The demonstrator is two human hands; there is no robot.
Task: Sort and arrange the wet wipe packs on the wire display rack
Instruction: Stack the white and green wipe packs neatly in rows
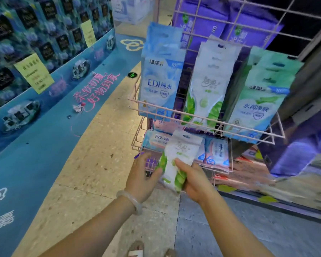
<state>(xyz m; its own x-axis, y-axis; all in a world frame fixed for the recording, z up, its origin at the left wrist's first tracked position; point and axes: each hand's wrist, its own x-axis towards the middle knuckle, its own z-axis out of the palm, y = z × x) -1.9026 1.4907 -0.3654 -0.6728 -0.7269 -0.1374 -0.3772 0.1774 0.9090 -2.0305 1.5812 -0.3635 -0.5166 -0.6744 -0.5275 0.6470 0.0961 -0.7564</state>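
Observation:
I hold a white wet wipe pack with green leaves upright in front of the pink wire rack. My right hand grips its lower end, thumb on the front. My left hand touches its left edge with fingers spread behind it. On the rack's upper tier hang three rows of packs: blue ones at left, white leaf-printed ones in the middle, green ones at right. The lower basket holds pink and blue flat packs.
Purple tissue bales sit behind the rack's wire grid. A blue display wall with yellow price tags runs along the left. Speckled floor with a blue printed strip lies below. A sandalled foot shows at the bottom.

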